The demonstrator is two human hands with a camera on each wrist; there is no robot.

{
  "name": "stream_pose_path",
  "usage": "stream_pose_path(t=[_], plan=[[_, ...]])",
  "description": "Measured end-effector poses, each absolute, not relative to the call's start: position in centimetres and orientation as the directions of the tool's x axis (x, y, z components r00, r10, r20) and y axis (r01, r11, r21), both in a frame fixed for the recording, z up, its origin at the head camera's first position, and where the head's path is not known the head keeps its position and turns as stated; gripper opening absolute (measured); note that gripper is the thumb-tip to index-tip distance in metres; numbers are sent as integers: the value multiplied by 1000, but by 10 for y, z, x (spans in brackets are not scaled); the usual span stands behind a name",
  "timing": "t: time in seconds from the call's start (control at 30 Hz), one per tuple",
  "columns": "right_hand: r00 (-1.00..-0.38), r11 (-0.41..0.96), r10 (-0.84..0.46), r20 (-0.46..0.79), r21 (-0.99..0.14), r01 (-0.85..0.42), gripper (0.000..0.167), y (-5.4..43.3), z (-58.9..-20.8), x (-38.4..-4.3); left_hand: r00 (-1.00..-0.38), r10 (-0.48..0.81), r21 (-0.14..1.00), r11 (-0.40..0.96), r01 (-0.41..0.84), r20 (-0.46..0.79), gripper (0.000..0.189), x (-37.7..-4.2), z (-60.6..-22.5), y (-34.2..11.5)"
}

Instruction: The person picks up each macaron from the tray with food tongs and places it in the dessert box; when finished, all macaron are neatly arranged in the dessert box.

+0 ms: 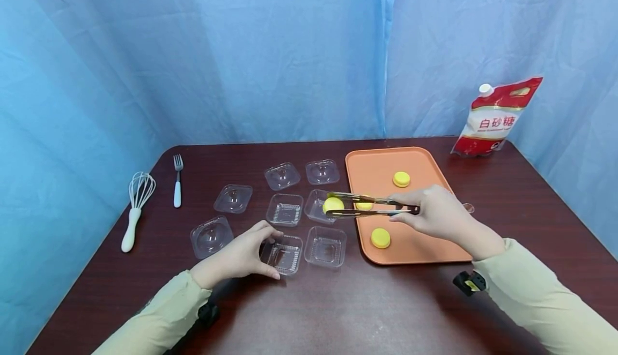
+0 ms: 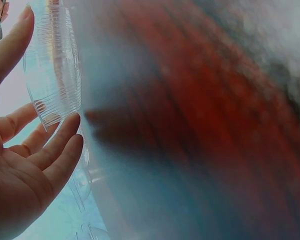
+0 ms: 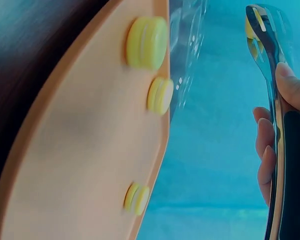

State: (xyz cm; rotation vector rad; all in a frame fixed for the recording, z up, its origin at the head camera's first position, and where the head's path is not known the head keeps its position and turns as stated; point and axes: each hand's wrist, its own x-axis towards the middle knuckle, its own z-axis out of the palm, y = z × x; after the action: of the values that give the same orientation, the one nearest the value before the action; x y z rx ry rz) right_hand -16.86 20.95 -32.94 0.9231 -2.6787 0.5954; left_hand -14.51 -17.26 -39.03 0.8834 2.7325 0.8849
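My right hand (image 1: 436,213) grips metal tongs (image 1: 372,213) with dark handles. Between the tips of the tongs is a yellow macaron (image 1: 333,205), above the back right clear plastic box (image 1: 316,213). With thumb and fingers on opposite sides, my left hand (image 1: 248,253) holds the front left plastic box (image 1: 286,256), which stands on the table. In the left wrist view the fingers (image 2: 65,135) lie against the ribbed box (image 2: 57,75). More macarons lie on an orange tray (image 1: 420,248): one at the back (image 1: 401,178), one in front (image 1: 380,238), one partly behind the tongs (image 1: 364,204).
Two more clear boxes (image 1: 285,210) (image 1: 325,246) complete the cluster. Several clear lids (image 1: 234,198) lie behind and left of them. A fork (image 1: 177,180) and a whisk (image 1: 135,210) are at the far left. A red and white sugar pouch (image 1: 497,119) stands at the back right.
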Motion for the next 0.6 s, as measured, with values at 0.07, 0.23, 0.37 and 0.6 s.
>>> stream_pose_path(t=[0.07, 0.23, 0.37, 0.6], plan=[[-755, 701, -549, 357, -295, -650, 29, 202, -328, -168, -819, 572, 577, 654, 488, 45, 70, -145, -390, -172], [-701, 660, -598, 389, -257, -706, 30, 186, -329, -167, -820, 571, 584, 652, 485, 43, 70, -145, -390, -172], [-628, 611, -639, 444, -204, -765, 30, 174, -334, -166, -818, 573, 578, 653, 490, 46, 71, -146, -391, -173], [-553, 543, -679, 483, -176, -821, 31, 157, -342, -162, -810, 582, 574, 643, 506, 62, 70, -147, -393, -174]])
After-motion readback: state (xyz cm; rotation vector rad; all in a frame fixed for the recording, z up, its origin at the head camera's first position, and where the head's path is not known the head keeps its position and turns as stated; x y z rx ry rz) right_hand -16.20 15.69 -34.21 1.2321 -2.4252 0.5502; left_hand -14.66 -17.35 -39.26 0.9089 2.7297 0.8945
